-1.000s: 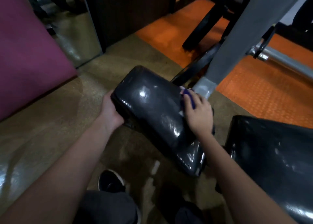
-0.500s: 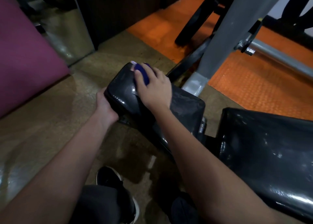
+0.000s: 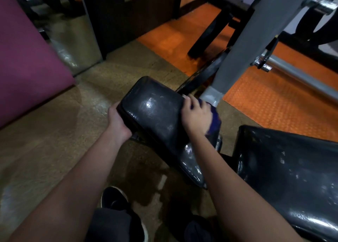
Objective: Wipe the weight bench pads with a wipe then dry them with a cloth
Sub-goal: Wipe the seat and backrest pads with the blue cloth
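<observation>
Fingers [image 3: 190,100] of the right hand [image 3: 196,117] lie blurred and roughly straight over the far right edge of a small black bench pad [image 3: 155,117], pressing a dark blue cloth [image 3: 214,121] against that side; whether the fingers are spread or pressed together cannot be told through the blur. Part of the cloth hangs below the hand along the pad's right flank, its lower edge ragged. On the opposite side, the left hand [image 3: 118,123] grips the pad's near left edge, with the fingers wrapped underneath and hidden from the head camera. Glossy and streaked, the small pad tilts, its far end higher, and catches a bright glint near its middle. Just to its right sits a larger black bench pad [image 3: 292,177], also shiny, with a narrow gap between the two. Behind the right hand, a grey metal upright [image 3: 243,40] rises from a pale foot, and a chrome bar [image 3: 300,75] runs off to the right over an orange textured floor mat [image 3: 274,104]. Beneath the small pad, brownish flooring [image 3: 54,132] shows a dark wet patch. A maroon panel [image 3: 23,59] fills the left edge, and a black shoe [image 3: 113,198] is visible at the bottom between the person's forearms.
</observation>
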A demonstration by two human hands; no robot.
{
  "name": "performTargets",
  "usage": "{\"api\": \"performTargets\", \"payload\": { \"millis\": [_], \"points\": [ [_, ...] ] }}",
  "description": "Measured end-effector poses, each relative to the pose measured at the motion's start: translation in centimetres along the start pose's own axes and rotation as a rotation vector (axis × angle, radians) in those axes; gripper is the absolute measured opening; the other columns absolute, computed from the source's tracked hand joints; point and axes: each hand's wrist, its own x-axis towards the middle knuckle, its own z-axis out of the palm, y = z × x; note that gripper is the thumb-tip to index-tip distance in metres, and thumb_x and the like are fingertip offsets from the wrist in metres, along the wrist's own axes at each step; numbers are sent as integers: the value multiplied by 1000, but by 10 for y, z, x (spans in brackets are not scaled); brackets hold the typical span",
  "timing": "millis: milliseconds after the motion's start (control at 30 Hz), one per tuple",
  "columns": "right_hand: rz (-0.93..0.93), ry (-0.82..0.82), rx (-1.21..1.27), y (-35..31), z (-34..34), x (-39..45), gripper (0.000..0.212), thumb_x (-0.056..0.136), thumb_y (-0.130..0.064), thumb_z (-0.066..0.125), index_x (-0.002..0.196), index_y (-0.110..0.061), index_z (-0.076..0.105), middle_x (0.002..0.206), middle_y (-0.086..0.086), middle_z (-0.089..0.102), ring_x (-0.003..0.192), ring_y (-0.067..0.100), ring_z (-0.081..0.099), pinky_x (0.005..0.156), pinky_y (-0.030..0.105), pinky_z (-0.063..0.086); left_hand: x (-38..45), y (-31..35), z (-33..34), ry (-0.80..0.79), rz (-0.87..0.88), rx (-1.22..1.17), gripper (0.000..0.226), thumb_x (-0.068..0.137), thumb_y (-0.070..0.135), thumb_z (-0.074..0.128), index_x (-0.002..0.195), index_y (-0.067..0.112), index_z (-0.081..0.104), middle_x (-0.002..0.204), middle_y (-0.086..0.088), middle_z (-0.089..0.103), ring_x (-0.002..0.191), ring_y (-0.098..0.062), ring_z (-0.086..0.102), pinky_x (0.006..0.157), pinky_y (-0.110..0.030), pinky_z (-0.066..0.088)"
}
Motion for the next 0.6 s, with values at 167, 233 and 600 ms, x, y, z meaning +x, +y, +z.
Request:
{"api": "performTargets", "payload": {
  "millis": [167, 233, 600],
  "points": [
    [-515, -75, 19, -77, 24, -25, 49, 104, -59, 32, 143, -43, 56, 155, -2, 50, 148, 22, 37, 123, 45, 27, 0, -1, 2, -37, 1, 13, 58, 100, 29, 31, 77, 13, 82, 103, -13, 76, 96, -29, 71, 90, -38, 54],
    [-597, -141, 31, -48, 13, -25, 50, 104, -61, 33, 148, -44, 49, 162, -5, 41, 152, 19, 31, 126, 42, 22, 0, -1, 1, -27, -9, 30, 54, 99, 31, 33, 82, 14, 82, 105, -12, 76, 96, -29, 71, 89, -37, 54],
    [-128, -51, 61, 49, -23, -22, 46, 107, -55, 33, 151, -44, 45, 169, -6, 25, 159, 19, 12, 129, 42, 8, 5, -2, -5, 12, 21, 37, 33, 93, 32, 42, 88, 19, 72, 86, -6, 68, 76, -23, 67, 74, -29, 55]
  ]
}}
